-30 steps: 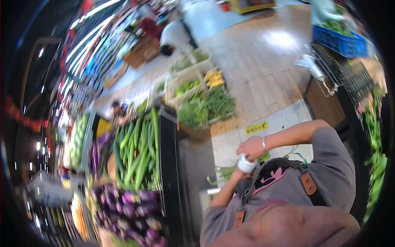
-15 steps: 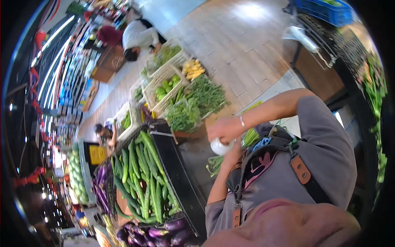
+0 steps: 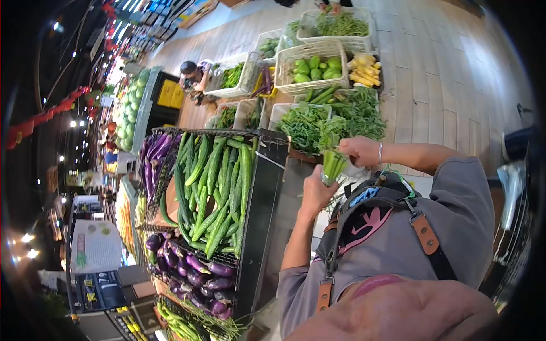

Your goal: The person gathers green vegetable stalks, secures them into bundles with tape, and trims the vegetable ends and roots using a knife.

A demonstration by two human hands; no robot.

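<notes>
A bundle of green stems (image 3: pixel 334 163) is upright in front of my apron, and my left hand (image 3: pixel 318 192) is wrapped round its lower part. Close beside the bundle on its right is my right hand (image 3: pixel 360 152), a bracelet at its wrist, with fingers curled round a white roll (image 3: pixel 354 170) that shows only partly below them. Whether the roll touches the stems I cannot make out. Crates of leafy greens (image 3: pixel 301 126) lie just beyond both hands.
To the left are a rack of cucumbers (image 3: pixel 213 187) with a black side panel (image 3: pixel 263 227), and purple eggplants (image 3: pixel 196 278). Ahead stand white crates (image 3: pixel 310 52) with green vegetables, and yellow produce (image 3: pixel 364 70). A person (image 3: pixel 195 77) crouches beyond the rack; another person's hands reach into a far crate.
The view has swung, bringing the crates and cucumber rack nearer the centre. The green bundle has come up upright in my left hand. My right hand has moved from over my left to beside the bundle.
</notes>
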